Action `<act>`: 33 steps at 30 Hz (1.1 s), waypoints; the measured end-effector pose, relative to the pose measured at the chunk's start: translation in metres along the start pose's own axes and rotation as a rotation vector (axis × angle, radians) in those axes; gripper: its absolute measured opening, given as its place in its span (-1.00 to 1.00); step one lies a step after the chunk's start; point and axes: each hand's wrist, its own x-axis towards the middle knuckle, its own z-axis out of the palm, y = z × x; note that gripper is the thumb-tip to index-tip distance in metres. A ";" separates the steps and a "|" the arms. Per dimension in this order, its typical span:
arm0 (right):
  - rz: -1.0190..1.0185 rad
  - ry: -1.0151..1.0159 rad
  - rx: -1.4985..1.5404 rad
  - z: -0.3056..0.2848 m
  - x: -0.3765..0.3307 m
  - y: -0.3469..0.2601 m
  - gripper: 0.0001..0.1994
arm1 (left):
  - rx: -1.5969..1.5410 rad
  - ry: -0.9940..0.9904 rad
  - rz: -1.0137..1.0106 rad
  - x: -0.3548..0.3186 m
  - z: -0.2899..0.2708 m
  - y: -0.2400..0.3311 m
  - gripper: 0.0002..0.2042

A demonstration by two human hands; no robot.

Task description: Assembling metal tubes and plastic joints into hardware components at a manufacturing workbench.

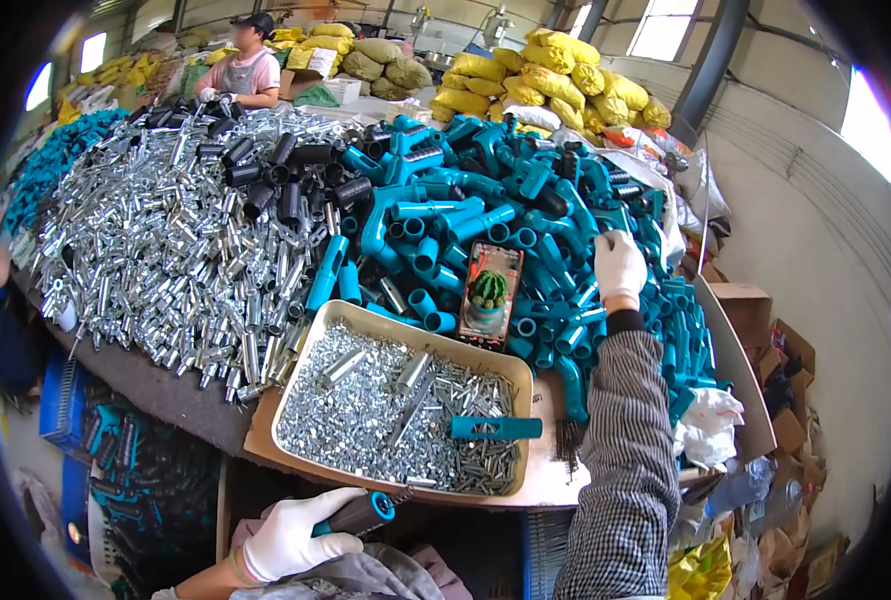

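In a white glove, my left hand (295,540) is wrapped round a black-and-teal tool handle (361,512) at the lower middle. A thin dark spring or threaded piece (402,496) sticks out from its teal end. My right hand (620,268), also gloved, reaches over the heap of teal plastic housings (465,215) at the right. Its fingers are curled among the housings, and what they hold, if anything, is hidden. Between the hands stands a tan tray (405,487) of small metal pins and bits. One slotted teal piece (496,428) lies across its right side.
Shiny metal sleeves (175,230) are heaped at the left, with black sleeves (290,190) beside them. A phone (490,295) showing a cactus picture lies behind the tray. Across the table a person (245,65) works. Yellow sacks (555,80) are stacked behind; cardboard boxes (745,310) stand right.
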 end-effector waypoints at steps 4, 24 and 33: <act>0.218 -0.205 -0.271 0.024 0.041 -0.023 -0.41 | -0.019 0.024 0.007 0.007 -0.005 -0.001 -0.36; 0.487 -0.448 1.656 -0.111 -0.375 -0.133 -0.56 | -0.033 -0.118 0.065 -0.013 0.007 -0.015 -0.39; 0.415 -0.748 1.597 -0.121 -0.394 -0.151 -0.69 | 0.048 -0.057 0.100 -0.043 0.003 -0.022 -0.40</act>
